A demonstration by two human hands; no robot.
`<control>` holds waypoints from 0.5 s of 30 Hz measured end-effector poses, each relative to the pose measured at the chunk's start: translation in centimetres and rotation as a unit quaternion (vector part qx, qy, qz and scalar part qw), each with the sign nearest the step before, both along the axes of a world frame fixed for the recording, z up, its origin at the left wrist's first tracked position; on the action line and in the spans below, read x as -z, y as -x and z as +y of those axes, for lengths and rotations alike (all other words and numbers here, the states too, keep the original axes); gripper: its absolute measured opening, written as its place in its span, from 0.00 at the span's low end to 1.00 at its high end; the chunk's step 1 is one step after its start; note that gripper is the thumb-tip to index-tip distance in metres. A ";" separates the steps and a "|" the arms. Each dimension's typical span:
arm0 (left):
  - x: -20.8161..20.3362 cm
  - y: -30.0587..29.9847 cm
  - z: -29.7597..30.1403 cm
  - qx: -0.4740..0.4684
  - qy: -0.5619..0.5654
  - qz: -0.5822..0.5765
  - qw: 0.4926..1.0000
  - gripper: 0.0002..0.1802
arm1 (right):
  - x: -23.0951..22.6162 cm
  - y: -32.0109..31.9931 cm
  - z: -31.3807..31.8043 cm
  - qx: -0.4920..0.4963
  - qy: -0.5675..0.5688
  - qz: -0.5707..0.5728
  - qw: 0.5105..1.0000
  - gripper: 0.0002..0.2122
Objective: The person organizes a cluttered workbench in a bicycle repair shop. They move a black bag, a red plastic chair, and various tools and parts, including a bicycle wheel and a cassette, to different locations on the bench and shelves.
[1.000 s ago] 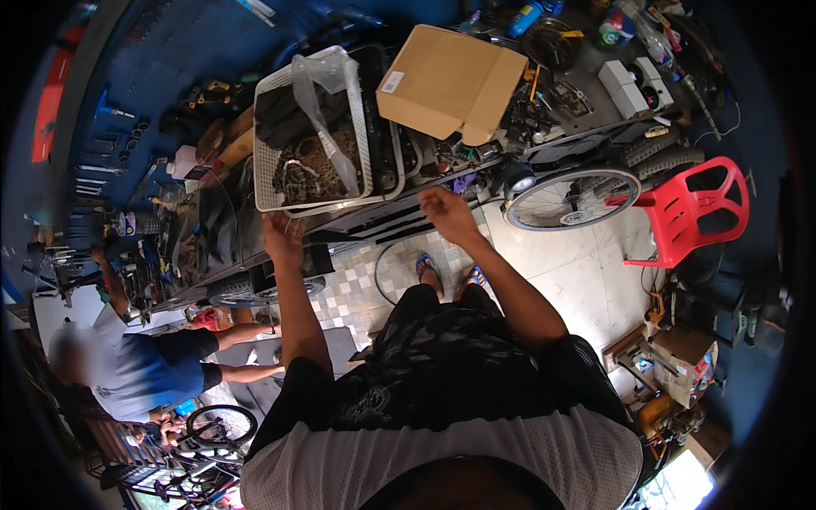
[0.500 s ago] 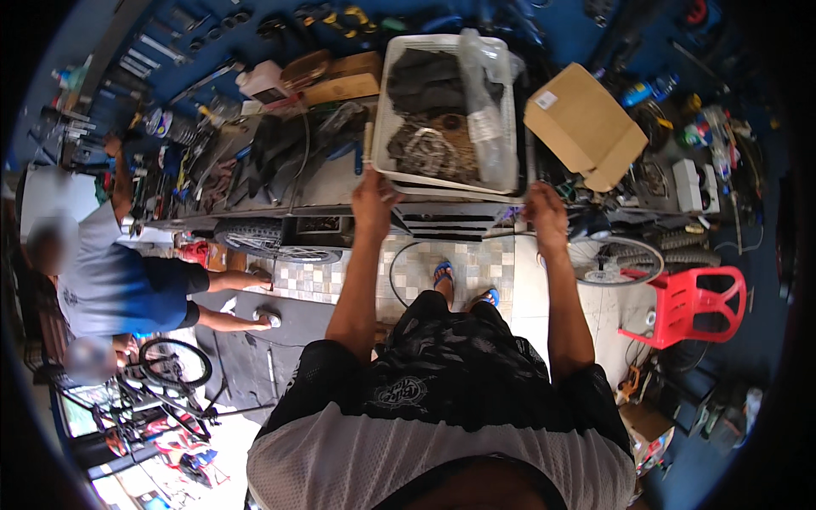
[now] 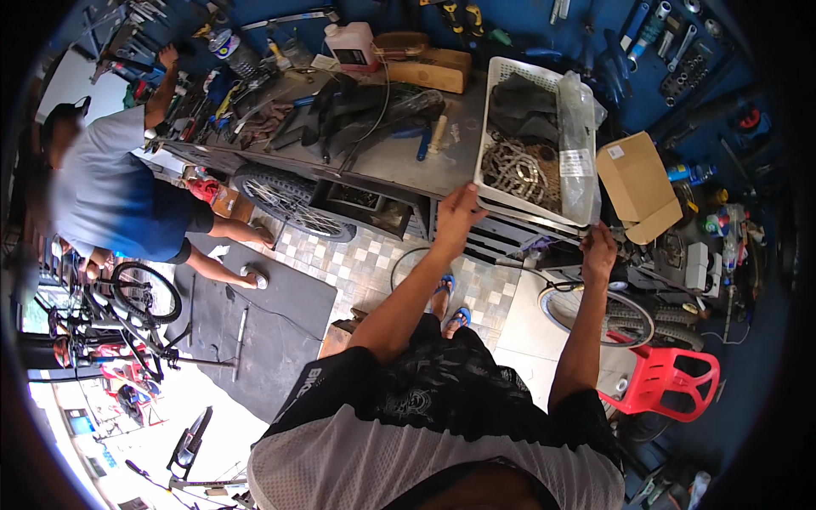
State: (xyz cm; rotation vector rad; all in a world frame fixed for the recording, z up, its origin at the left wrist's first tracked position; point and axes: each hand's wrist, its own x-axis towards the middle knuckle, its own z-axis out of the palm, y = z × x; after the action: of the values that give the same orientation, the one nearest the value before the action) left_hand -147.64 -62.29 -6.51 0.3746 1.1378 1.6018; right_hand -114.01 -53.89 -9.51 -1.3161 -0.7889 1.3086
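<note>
A white plastic basket (image 3: pixel 537 206) sits at the bench's front edge, tilted in view. In it lie bicycle chains (image 3: pixel 512 170), dark cloth-like pieces (image 3: pixel 524 106) and a clear plastic bag (image 3: pixel 578 144) along the right side. My left hand (image 3: pixel 459 219) is closed at the basket's near left corner, fingers on its rim. At the near right corner my right hand (image 3: pixel 599 252) has its fingers curled in against the edge; its exact grip is partly hidden. An opened-out cardboard box (image 3: pixel 636 183) lies just right of the basket.
Left on the workbench (image 3: pixel 374 161) lie black rubber-like pieces, a wooden-handled tool (image 3: pixel 439 134) and a pink jug (image 3: pixel 351 47). An open drawer (image 3: pixel 361 204) juts out below. Wheels (image 3: pixel 595 314) and a red chair (image 3: pixel 667 382) stand right. Another person (image 3: pixel 127 187) works at the left.
My view has turned, so the bench slants now. The basket has shifted right along the bench with both hands at it, widening the gap to the wooden-handled tool.
</note>
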 end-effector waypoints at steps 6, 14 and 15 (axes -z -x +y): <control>-0.1 2.5 -2.5 0.085 0.008 0.101 0.991 0.36 | -1.0 1.2 -0.6 0.026 0.005 -0.007 1.000 0.13; -4.6 22.2 -1.2 -0.074 0.004 0.756 0.650 0.49 | 1.6 -0.4 -10.9 -0.197 -0.005 -0.288 0.937 0.15; -4.9 24.8 -0.5 -0.077 0.037 0.803 0.590 0.56 | 2.2 -0.1 -11.5 -0.227 -0.022 -0.305 0.925 0.15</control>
State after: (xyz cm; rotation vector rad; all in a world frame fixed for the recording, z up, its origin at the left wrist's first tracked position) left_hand -172.45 -62.77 -1.65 1.9566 2.5502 0.9983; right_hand -113.87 -65.36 -11.74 -1.5847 -1.6256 1.2144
